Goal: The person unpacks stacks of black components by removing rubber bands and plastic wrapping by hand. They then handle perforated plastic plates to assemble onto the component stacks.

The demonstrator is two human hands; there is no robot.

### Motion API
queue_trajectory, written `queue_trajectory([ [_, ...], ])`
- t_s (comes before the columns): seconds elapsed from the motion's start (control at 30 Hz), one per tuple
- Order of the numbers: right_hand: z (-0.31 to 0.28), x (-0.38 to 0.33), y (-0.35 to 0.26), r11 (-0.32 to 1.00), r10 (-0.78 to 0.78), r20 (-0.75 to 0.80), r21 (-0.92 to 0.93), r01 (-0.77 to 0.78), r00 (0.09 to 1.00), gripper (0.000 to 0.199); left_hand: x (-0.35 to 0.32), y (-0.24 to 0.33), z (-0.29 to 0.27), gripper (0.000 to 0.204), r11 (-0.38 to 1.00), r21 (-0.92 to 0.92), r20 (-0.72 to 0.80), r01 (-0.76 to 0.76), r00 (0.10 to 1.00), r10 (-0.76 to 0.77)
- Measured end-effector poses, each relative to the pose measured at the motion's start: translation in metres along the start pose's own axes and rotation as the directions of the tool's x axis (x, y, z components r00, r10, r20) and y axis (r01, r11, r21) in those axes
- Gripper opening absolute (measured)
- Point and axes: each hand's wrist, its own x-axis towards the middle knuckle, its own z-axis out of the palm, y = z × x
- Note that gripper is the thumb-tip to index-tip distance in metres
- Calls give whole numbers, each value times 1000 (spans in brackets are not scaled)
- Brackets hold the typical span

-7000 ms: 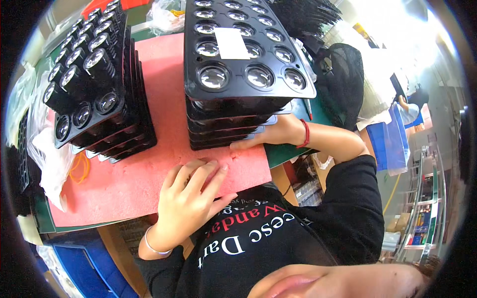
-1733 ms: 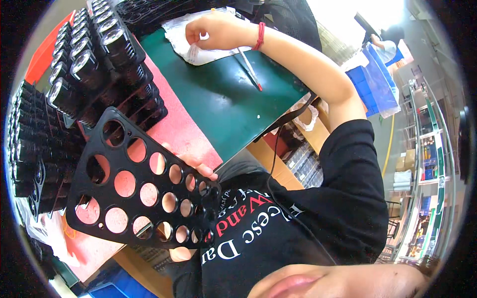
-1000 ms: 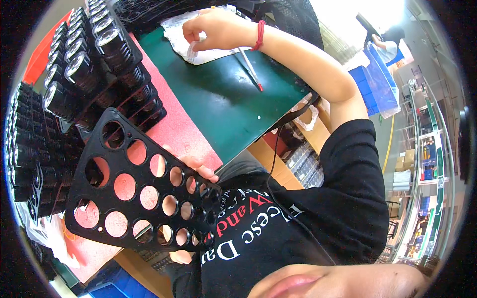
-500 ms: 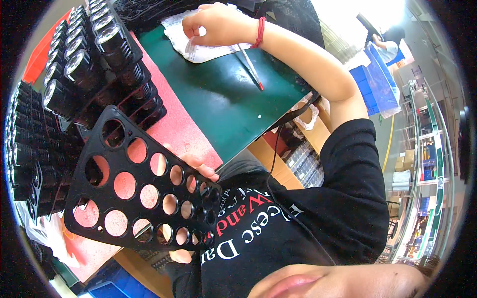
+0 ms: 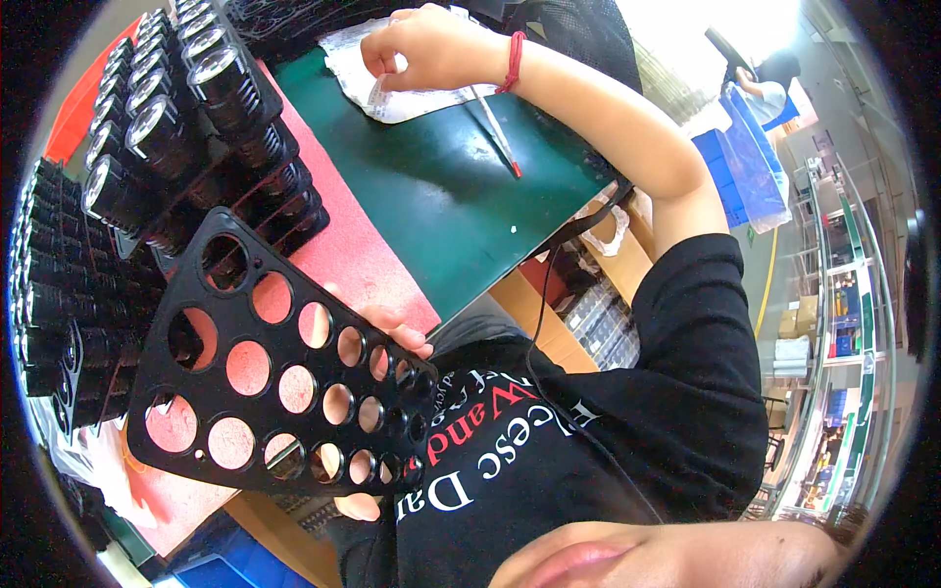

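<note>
My left hand (image 5: 397, 328) grips a black tray with rows of round holes (image 5: 279, 338). The tray is tilted over a pink mat, and most of that hand is behind it. A few fingers show along its two long edges. My right hand (image 5: 426, 49), with a red cord on its wrist, has thumb and forefinger pinched together above a white printed sheet (image 5: 343, 64). Whatever it pinches is too small to make out. Below that hand, a slim pale stick with a red tip (image 5: 500, 142) lies on the green mat (image 5: 412, 181).
Stacked black trays of black cylinders with clear round tops (image 5: 157, 127) stand at the left. The pink mat (image 5: 333, 235) runs beside the green one. A cardboard box (image 5: 524, 314) is beside my body. Blue bins (image 5: 730, 167), another person (image 5: 769, 93) and shelves (image 5: 843, 294) are at the right.
The tray has shifted very slightly to the right in my left hand. My right hand stays almost in place; a thin translucent strip below its fingers no longer shows clearly.
</note>
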Motion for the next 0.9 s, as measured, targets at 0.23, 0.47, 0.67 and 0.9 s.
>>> queue_trajectory([
  [0.23,-5,-4,-5,999,-32,59,-11,33,998,24,-1,-1,1,60,1000,20,-19,3,1000,-3],
  [0.47,-6,-6,-10,1000,-21,62,-11,22,998,21,-2,-1,3,59,999,34,-37,1,999,0],
  [0.67,-6,-7,-14,995,-38,58,-94,43,998,16,-3,0,5,59,999,52,-58,2,998,1],
  [0.9,3,-6,-17,966,-100,27,-238,104,995,16,-3,0,6,58,998,70,-75,4,997,2],
])
